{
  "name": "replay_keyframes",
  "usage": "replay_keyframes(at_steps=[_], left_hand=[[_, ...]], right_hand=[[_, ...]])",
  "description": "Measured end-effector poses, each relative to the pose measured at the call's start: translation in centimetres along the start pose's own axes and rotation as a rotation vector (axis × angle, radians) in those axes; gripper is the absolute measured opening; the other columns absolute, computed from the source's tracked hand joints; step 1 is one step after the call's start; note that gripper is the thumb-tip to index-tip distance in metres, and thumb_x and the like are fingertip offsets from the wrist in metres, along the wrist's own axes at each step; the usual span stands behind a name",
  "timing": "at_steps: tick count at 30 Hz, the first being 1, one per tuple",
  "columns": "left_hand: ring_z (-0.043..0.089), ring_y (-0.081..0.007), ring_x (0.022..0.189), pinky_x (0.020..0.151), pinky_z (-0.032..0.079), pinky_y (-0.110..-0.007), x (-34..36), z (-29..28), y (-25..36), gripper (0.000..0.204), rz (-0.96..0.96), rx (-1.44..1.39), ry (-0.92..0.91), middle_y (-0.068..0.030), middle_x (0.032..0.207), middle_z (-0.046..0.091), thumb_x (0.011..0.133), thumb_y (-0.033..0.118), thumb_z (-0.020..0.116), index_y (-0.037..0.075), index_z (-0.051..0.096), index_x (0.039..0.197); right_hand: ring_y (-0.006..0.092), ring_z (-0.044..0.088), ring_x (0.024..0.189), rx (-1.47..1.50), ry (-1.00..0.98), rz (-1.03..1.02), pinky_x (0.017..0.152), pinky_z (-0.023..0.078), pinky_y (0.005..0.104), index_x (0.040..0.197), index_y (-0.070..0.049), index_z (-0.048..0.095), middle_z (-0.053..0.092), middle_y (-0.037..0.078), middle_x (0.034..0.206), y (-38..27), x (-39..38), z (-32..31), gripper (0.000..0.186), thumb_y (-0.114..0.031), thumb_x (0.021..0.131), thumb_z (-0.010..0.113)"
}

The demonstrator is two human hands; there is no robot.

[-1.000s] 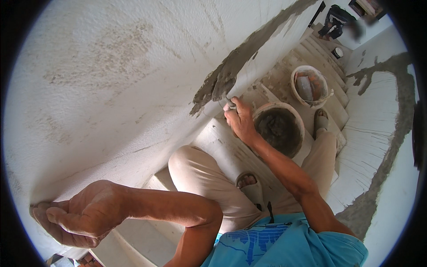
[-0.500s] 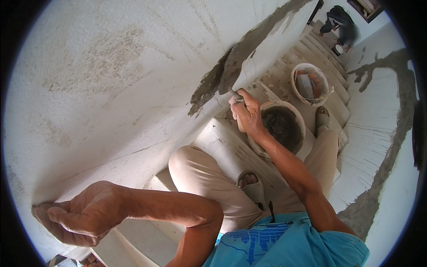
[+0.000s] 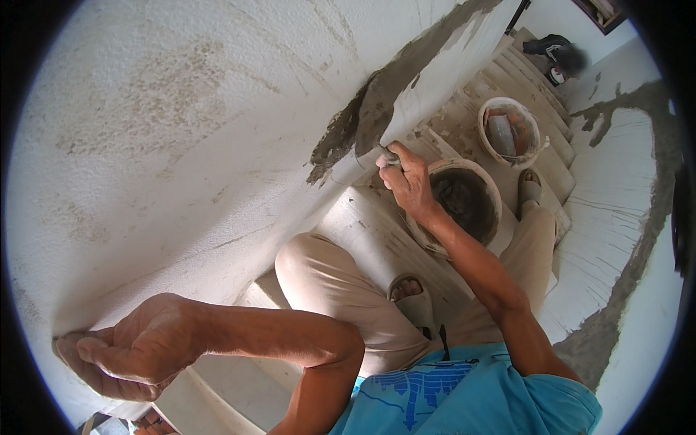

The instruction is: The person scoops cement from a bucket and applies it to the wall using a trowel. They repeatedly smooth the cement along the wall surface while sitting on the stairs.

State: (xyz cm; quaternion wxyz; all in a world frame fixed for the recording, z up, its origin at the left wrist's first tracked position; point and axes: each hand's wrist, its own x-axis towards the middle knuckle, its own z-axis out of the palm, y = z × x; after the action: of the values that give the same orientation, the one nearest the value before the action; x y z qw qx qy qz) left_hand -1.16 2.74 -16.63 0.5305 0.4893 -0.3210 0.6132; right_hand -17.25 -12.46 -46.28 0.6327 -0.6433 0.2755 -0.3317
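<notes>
My right hand (image 3: 407,180) is closed round the handle of a trowel (image 3: 352,168). Its pale blade lies against the white wall (image 3: 217,167), at the lower end of a band of wet grey mortar (image 3: 383,101). Just past my right wrist stands a bucket (image 3: 464,206) with dark mortar inside, partly covered by my forearm. At the far left, my left hand (image 3: 134,348) rests its fingertips against the wall, palm turned up, fingers loosely bent and nothing in them.
I am on a staircase (image 3: 362,217), knees apart. Higher up stands a second bucket (image 3: 511,134) holding brick-coloured pieces and a grey piece. Near the top another person (image 3: 562,54) bends over a small pail. Grey mortar (image 3: 652,167) also marks the right wall.
The trowel blade has slid down off the mortar band's lower end, with my right hand slightly lower. My left hand stays put. The person at the top has bent lower.
</notes>
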Motion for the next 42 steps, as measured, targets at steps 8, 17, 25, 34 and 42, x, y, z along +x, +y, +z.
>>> replay_keyframes(at_steps=[8, 17, 25, 34, 42], left_hand=[[0.066, -0.0232, 0.087, 0.088, 0.057, -0.039, -0.3, 0.9, 0.6, 0.006, -0.008, -0.101, 0.059, -0.0129, 0.089, 0.068, 0.071, 0.002, 0.066, -0.001, 0.067, 0.076], [0.059, -0.0260, 0.111, 0.109, 0.041, -0.045, -0.5, 0.6, 1.0, 0.019, -0.023, 0.006, 0.003, -0.0155, 0.103, 0.064, 0.081, 0.006, 0.057, -0.003, 0.067, 0.094], [0.060, -0.0261, 0.107, 0.107, 0.043, -0.045, -0.7, 1.1, 1.2, 0.020, -0.027, 0.021, 0.050, -0.0152, 0.101, 0.065, 0.080, 0.006, 0.056, -0.004, 0.067, 0.093], [0.065, -0.0214, 0.078, 0.077, 0.056, -0.038, 0.5, 0.6, -0.3, 0.013, 0.007, -0.081, 0.124, -0.0107, 0.079, 0.067, 0.057, -0.001, 0.062, 0.000, 0.067, 0.069], [0.058, -0.0247, 0.112, 0.109, 0.041, -0.044, -0.5, 0.4, 1.0, 0.023, -0.038, 0.039, -0.018, -0.0162, 0.105, 0.063, 0.081, 0.008, 0.057, -0.005, 0.066, 0.097]], right_hand=[[0.0226, 0.053, 0.062, -0.184, -0.139, -0.136, 0.061, 0.045, 0.0368, 0.091, 0.003, 0.054, 0.053, 0.017, 0.070, 1.5, -2.7, 0.9, 0.016, -0.009, 0.081, 0.056], [0.0262, 0.056, 0.062, -0.088, -0.014, -0.170, 0.061, 0.046, 0.0375, 0.090, 0.002, 0.053, 0.054, 0.019, 0.072, 0.0, 0.1, 0.7, 0.016, -0.011, 0.081, 0.056], [0.0385, 0.060, 0.067, -0.217, -0.137, -0.142, 0.061, 0.047, 0.0399, 0.093, 0.002, 0.055, 0.059, 0.023, 0.075, 1.8, -3.8, 1.4, 0.017, -0.010, 0.080, 0.055], [0.0388, 0.058, 0.063, -0.139, 0.010, -0.217, 0.060, 0.047, 0.0402, 0.092, 0.002, 0.055, 0.057, 0.023, 0.074, 0.3, -0.8, 2.2, 0.017, -0.008, 0.079, 0.058], [0.0407, 0.058, 0.064, -0.242, -0.064, -0.164, 0.060, 0.046, 0.0427, 0.095, 0.000, 0.055, 0.056, 0.023, 0.073, 3.2, -4.0, 2.1, 0.019, -0.011, 0.080, 0.059]])
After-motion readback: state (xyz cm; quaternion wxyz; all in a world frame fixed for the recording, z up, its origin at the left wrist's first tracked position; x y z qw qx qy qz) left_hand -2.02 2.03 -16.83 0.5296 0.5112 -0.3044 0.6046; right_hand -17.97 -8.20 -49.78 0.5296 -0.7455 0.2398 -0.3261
